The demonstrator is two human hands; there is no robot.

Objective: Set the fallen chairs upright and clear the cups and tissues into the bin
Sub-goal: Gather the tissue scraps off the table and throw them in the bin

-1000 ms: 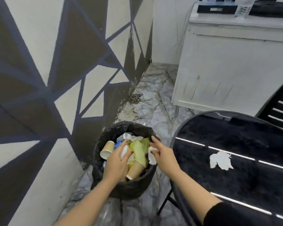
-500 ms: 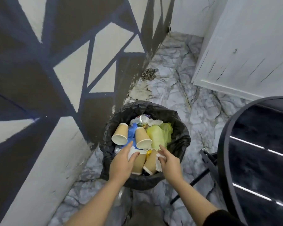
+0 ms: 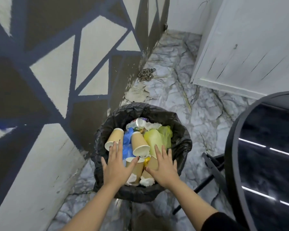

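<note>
A wall painted with dark and pale triangles fills the view from 7 to 12 o'clock; a marble-patterned floor runs up the middle, and a round black table is cut off at 3 o'clock. At the centre stands a bin lined with a black bag, heaped with brown paper cups, crumpled white tissues, a yellow bag and a can. The left hand and the right hand are held flat over the heap at 6 o'clock, fingers spread, nothing gripped. The dropping-off step appears finished for this load. Next, withdrawal from the bin is judged to be called for, then a search for any remaining litter or fallen chairs, none of which is visible here.
</note>
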